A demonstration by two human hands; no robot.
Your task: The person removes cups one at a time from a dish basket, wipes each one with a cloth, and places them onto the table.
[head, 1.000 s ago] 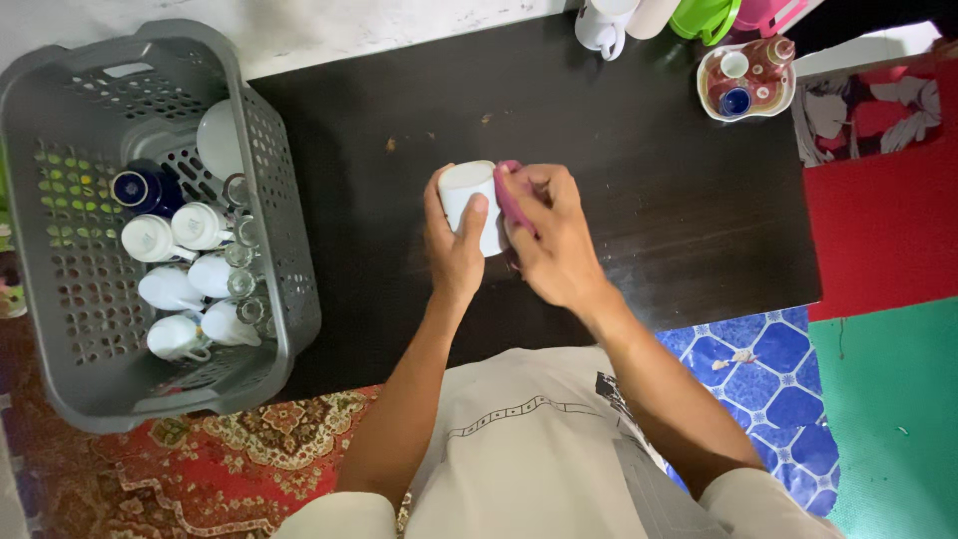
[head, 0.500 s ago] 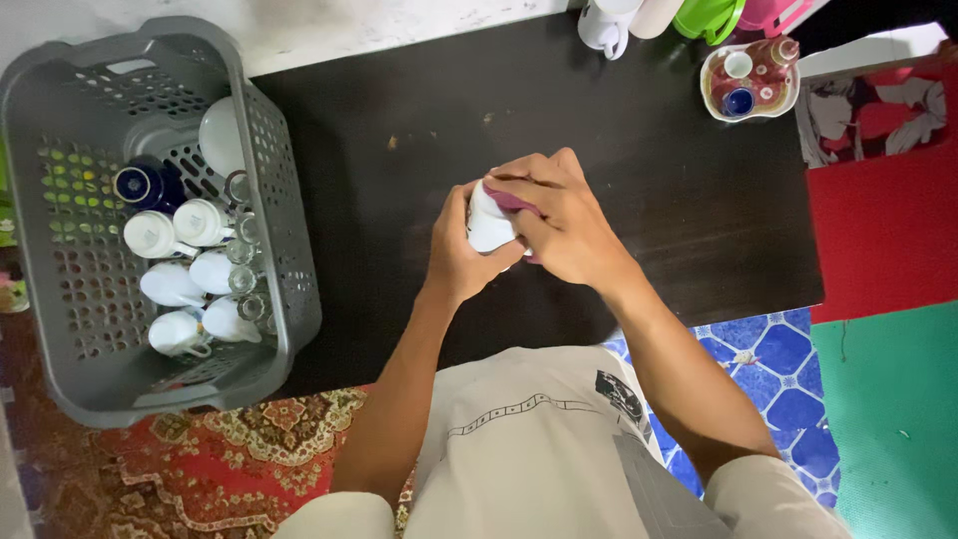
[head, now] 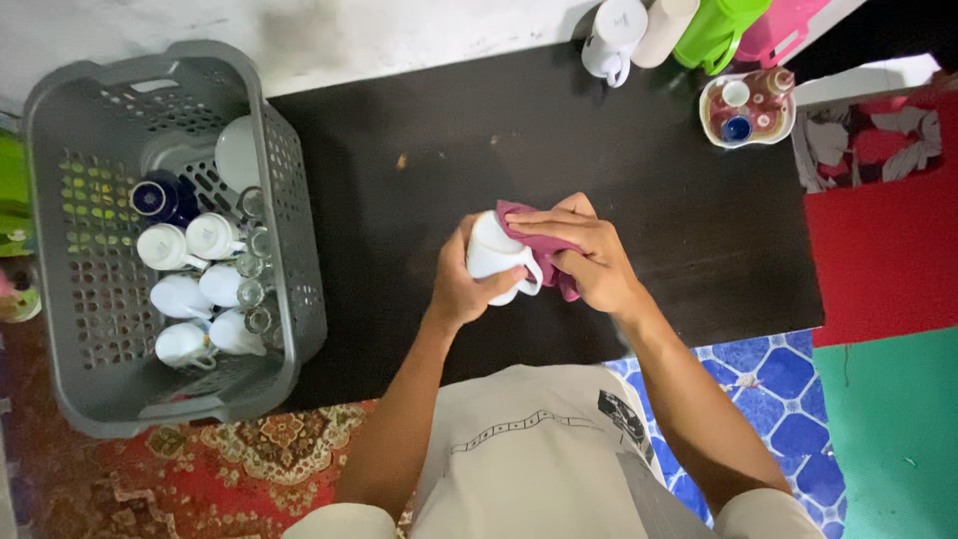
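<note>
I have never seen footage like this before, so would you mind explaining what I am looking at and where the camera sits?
There is no machine here: a person wears a camera on the head, and it looks straight down at their own two bare hands over a dark table.

The left hand grips a white mug, tipped on its side with the handle facing the person. The right hand presses a dark pink cloth against the mug.

To the left stands a grey plastic basket holding several white cups, a dark blue cup and some glasses. At the table's far edge are a white jug, a green container and a small tray of little cups. Patterned mats cover the floor below.
</note>
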